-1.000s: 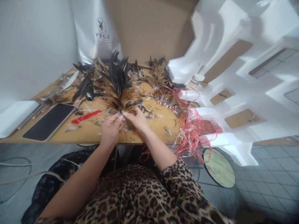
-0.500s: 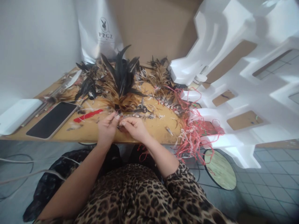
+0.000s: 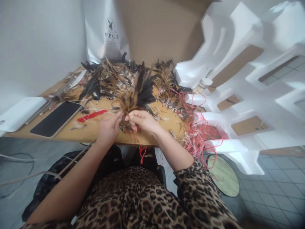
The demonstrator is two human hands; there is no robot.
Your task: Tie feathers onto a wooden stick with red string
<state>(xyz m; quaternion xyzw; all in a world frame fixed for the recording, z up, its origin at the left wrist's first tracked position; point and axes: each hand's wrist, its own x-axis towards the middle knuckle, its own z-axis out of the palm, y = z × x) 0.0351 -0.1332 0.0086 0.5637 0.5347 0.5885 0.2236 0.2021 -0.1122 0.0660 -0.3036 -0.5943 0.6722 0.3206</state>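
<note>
A bunch of brown and black feathers (image 3: 133, 98) fans out just above my hands, its dark plumes tilted to the right and blurred. My right hand (image 3: 145, 121) pinches its base between thumb and fingertips. Below those fingers a thin red string (image 3: 136, 137) hangs over the table edge toward my lap. Close beside the base, on the left, my left hand (image 3: 109, 127) is closed in a pinch; what sits between its fingertips is too small to make out. A flat red strip (image 3: 92, 115) lies to the left of my left hand.
A phone (image 3: 56, 119) and a white box-shaped object (image 3: 22, 113) lie at the left. Heaped feathers (image 3: 114, 76) cover the table's back. At right are tangled red strings (image 3: 196, 133) and a large white foam piece (image 3: 240, 95). A round green-topped stool (image 3: 222, 175) stands below.
The feather bunch, upright before, now leans to the right. My hands have drawn slightly apart at its base, and red string now dangles below my right hand.
</note>
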